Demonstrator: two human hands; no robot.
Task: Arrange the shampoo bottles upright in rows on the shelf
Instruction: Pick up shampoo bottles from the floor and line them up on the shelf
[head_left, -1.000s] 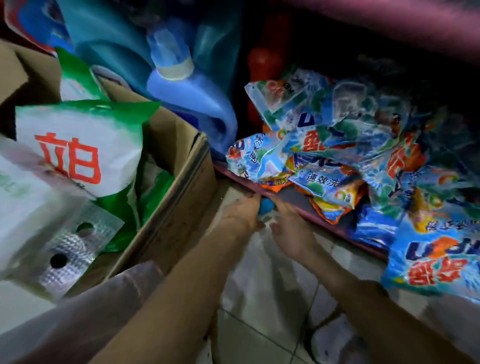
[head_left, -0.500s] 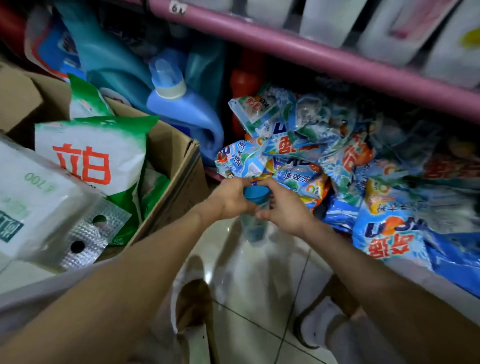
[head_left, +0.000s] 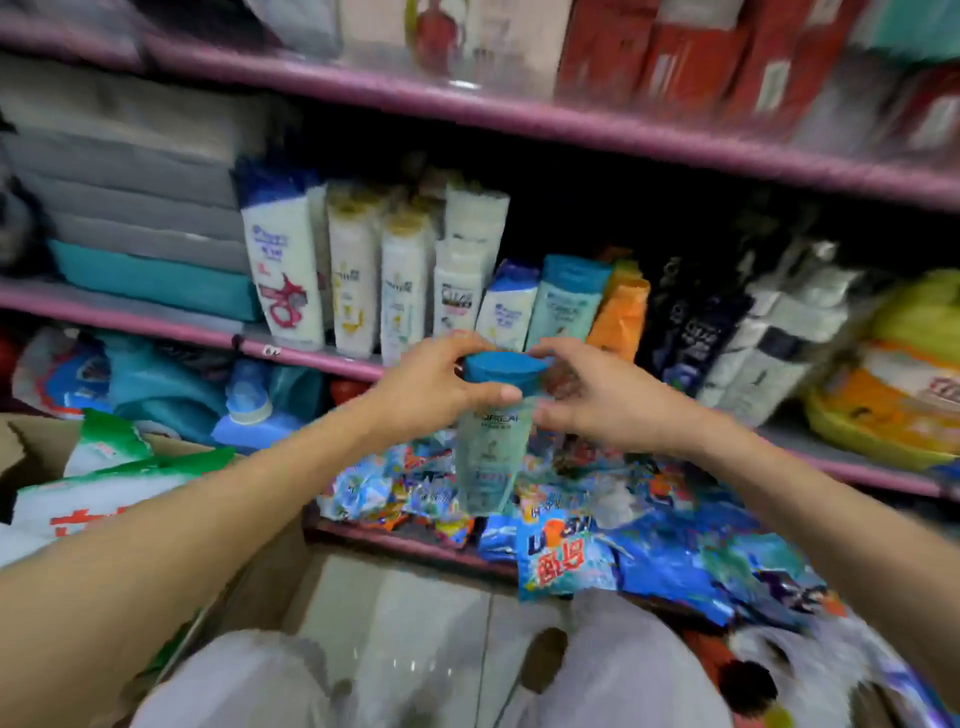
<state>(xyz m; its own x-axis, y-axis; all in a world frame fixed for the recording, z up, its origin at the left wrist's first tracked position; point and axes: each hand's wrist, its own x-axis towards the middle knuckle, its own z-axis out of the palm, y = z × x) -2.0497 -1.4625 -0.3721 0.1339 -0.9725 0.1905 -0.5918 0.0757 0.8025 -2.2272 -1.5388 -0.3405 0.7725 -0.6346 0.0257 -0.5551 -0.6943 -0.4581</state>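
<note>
While both hands meet at the centre of the view, a shampoo bottle (head_left: 492, 441) hangs upright between them, in front of the pink-edged middle shelf (head_left: 306, 357) and above the heap of detergent sachets (head_left: 561, 525) on the bottom shelf. The bottle has a pale teal, semi-translucent body with dark lettering near its top and a flat, oval, darker blue cap. Its body tapers slightly toward the base. The left hand (head_left: 431, 387) grips the bottle at the cap, at 9 o'clock of it, with the thumb curled across the front just under the cap. The right hand (head_left: 597, 400) is at 3 o'clock of the cap; its fingertips touch the cap's edge, but motion blur leaves it unclear whether they pinch it.

At 12 o'clock of the held bottle, a row of shampoo bottles (head_left: 405, 280) stands on the middle shelf: white ones at 11 o'clock, a matching teal bottle (head_left: 566, 301) and an orange bottle (head_left: 621, 312) at 1 o'clock, and dark bottles (head_left: 696, 327) at 2 o'clock.

Compared with half a second earlier, the bottle sits higher, level with the middle shelf rather than down by the bottom shelf and floor tiles. The view has tilted up, so the middle shelf row is now visible. The cardboard box (head_left: 31, 436) has shifted to 8 o'clock.
</note>
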